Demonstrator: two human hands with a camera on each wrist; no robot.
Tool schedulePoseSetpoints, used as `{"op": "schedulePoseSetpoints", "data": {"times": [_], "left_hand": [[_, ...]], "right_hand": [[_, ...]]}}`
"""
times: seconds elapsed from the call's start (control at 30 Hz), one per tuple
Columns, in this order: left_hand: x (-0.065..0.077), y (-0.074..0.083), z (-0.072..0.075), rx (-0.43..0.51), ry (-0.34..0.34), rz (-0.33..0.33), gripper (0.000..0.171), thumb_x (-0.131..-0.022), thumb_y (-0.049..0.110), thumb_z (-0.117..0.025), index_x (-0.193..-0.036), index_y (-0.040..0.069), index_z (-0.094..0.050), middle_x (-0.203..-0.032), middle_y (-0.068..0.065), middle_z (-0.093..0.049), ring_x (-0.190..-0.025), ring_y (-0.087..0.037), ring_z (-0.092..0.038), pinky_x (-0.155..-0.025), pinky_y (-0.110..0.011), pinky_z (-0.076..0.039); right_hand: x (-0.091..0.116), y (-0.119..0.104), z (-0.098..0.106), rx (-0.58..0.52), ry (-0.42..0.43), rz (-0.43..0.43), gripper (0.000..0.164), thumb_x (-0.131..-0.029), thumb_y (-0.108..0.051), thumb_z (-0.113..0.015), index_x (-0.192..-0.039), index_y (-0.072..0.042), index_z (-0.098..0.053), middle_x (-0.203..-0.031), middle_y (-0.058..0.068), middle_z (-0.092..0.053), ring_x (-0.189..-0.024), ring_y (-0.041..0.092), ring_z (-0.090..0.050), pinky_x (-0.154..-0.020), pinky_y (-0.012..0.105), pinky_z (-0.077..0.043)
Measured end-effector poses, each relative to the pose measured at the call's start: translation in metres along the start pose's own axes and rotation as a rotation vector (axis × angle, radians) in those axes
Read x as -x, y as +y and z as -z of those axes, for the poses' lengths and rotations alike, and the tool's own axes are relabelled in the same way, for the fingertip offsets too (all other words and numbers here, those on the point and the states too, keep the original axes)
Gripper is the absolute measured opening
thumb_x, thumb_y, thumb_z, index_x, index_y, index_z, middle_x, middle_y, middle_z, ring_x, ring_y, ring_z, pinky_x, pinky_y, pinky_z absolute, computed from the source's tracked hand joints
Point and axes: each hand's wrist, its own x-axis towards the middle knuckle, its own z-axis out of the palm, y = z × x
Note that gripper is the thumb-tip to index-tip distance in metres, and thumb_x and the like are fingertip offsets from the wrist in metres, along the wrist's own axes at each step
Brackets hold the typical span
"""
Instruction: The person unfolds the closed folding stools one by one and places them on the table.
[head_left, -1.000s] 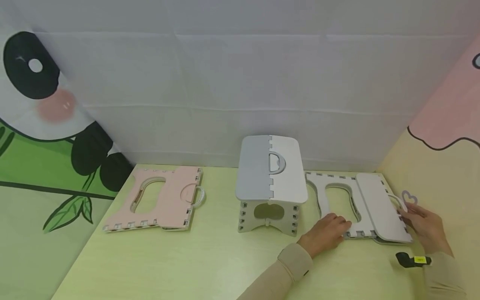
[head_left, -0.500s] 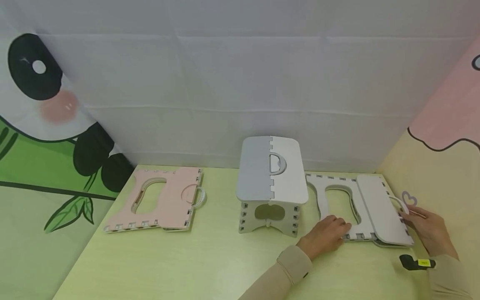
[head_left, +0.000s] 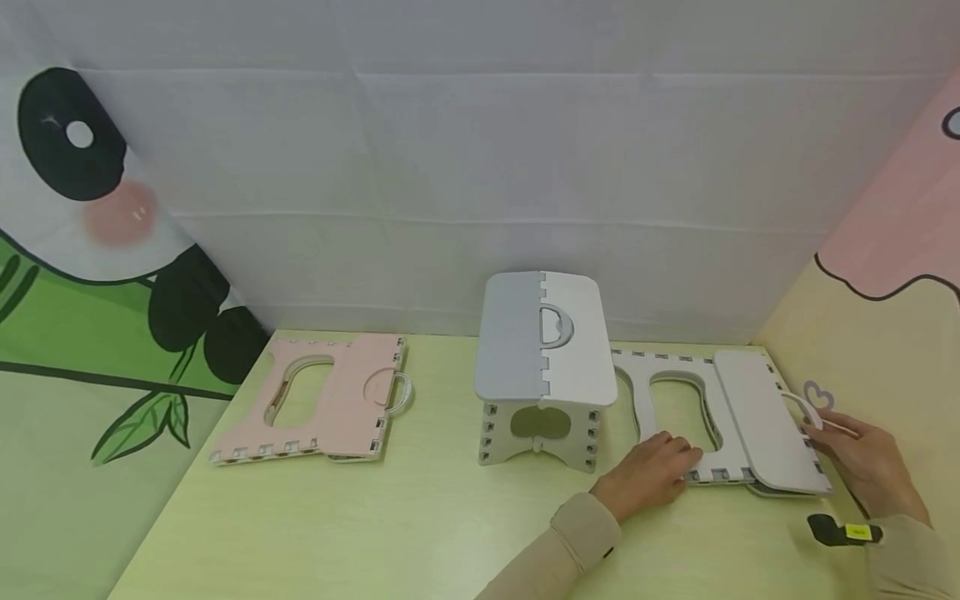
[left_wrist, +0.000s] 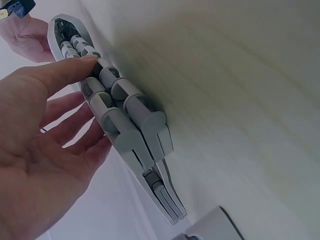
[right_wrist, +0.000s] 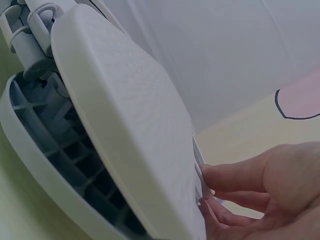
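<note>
A white folding stool (head_left: 765,421) lies folded flat on the right of the table, its two seat halves a little apart at the near corner. My left hand (head_left: 651,473) grips its near leg edge; in the left wrist view the thumb (left_wrist: 75,70) presses the hinge knuckles while the other fingers pass behind the panel. At the far right, my right hand (head_left: 870,458) pinches the stool's carrying handle (head_left: 804,408). The right wrist view has the thumb and fingers at that seat edge (right_wrist: 130,110), with a ribbed underside showing in the gap.
An unfolded grey-and-white stool (head_left: 577,350) stands upright left of my left hand, close to the folded one. Farther left lies a folded pink stool (head_left: 352,392). A white cloth wall (head_left: 450,167) rises behind the table (head_left: 420,525), and a printed side wall (head_left: 900,350) borders the right hand.
My right hand has shifted slightly right and nearer, and the seat end of the folded white stool has moved a little with it. The left hand stays at the near edge.
</note>
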Motion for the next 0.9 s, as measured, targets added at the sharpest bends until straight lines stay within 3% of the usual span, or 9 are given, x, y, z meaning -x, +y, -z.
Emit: {"op": "schedulePoseSetpoints", "data": {"times": [0.03,0.07,0.17,0.23,0.3,0.5,0.63,0.9], "left_hand": [[0.0,0.0,0.0,0.004,0.003,0.0,0.037,-0.101,0.027,-0.069,-0.137,0.02,-0.062,-0.126,0.009,-0.066,-0.113,-0.004,-0.058,-0.101,-0.011,-0.042],[0.001,0.0,0.001,0.006,0.007,-0.001,0.037,-0.1,0.027,-0.069,-0.136,0.02,-0.062,-0.126,0.009,-0.066,-0.112,-0.004,-0.058,-0.101,-0.011,-0.042],[0.002,0.0,0.001,0.005,0.026,-0.003,0.036,-0.099,0.026,-0.07,-0.134,0.02,-0.063,-0.123,0.009,-0.066,-0.109,-0.004,-0.059,-0.099,-0.011,-0.043],[0.002,0.0,0.001,-0.001,0.038,-0.004,0.036,-0.099,0.026,-0.071,-0.133,0.02,-0.064,-0.122,0.009,-0.067,-0.107,-0.004,-0.059,-0.097,-0.011,-0.043],[0.003,-0.001,0.0,-0.011,0.05,-0.007,0.035,-0.098,0.027,-0.071,-0.132,0.02,-0.064,-0.12,0.009,-0.067,-0.105,-0.004,-0.059,-0.096,-0.011,-0.044],[0.006,-0.001,-0.001,-0.035,0.058,-0.018,0.034,-0.099,0.03,-0.07,-0.131,0.02,-0.065,-0.118,0.009,-0.067,-0.101,-0.003,-0.059,-0.093,-0.01,-0.044],[0.008,0.0,0.001,-0.021,0.045,-0.005,0.037,-0.099,0.034,-0.071,-0.133,0.02,-0.065,-0.117,0.011,-0.067,-0.1,-0.001,-0.058,-0.092,-0.009,-0.044],[0.012,0.003,0.001,-0.02,0.032,0.015,0.038,-0.097,0.038,-0.072,-0.132,0.023,-0.065,-0.113,0.013,-0.065,-0.094,0.0,-0.055,-0.086,-0.01,-0.045]], "right_hand": [[0.001,-0.001,0.001,0.007,0.001,-0.004,0.08,-0.099,-0.029,-0.07,-0.152,0.015,-0.03,-0.093,-0.016,-0.057,-0.075,-0.012,-0.052,-0.068,0.017,-0.058],[0.002,-0.003,0.001,0.015,0.003,-0.007,0.08,-0.099,-0.03,-0.07,-0.152,0.015,-0.03,-0.095,-0.011,-0.06,-0.074,-0.012,-0.051,-0.067,0.017,-0.057],[0.004,-0.007,0.002,0.043,0.006,-0.013,0.079,-0.1,-0.029,-0.069,-0.153,0.015,-0.029,-0.11,0.017,-0.064,-0.074,-0.011,-0.051,-0.067,0.017,-0.057],[0.006,-0.01,0.002,0.058,0.003,-0.016,0.078,-0.101,-0.028,-0.067,-0.153,0.015,-0.029,-0.124,0.033,-0.057,-0.073,-0.01,-0.052,-0.066,0.017,-0.058],[0.008,-0.012,0.003,0.064,-0.008,-0.018,0.078,-0.102,-0.029,-0.066,-0.153,0.015,-0.027,-0.133,0.039,-0.05,-0.073,-0.01,-0.053,-0.066,0.018,-0.058],[0.014,-0.015,0.004,0.133,-0.035,0.041,0.081,-0.103,-0.036,-0.063,-0.152,0.017,-0.026,-0.139,0.046,-0.043,-0.073,-0.013,-0.052,-0.065,0.016,-0.056],[0.019,-0.012,0.006,0.133,-0.076,0.068,0.086,-0.103,-0.04,-0.063,-0.153,0.016,-0.022,-0.148,0.047,-0.031,-0.075,-0.016,-0.052,-0.068,0.016,-0.057],[0.025,-0.012,0.009,0.089,-0.108,0.024,0.093,-0.101,-0.043,-0.066,-0.155,0.015,-0.018,-0.151,0.045,-0.028,-0.078,-0.017,-0.052,-0.072,0.016,-0.058]]}}
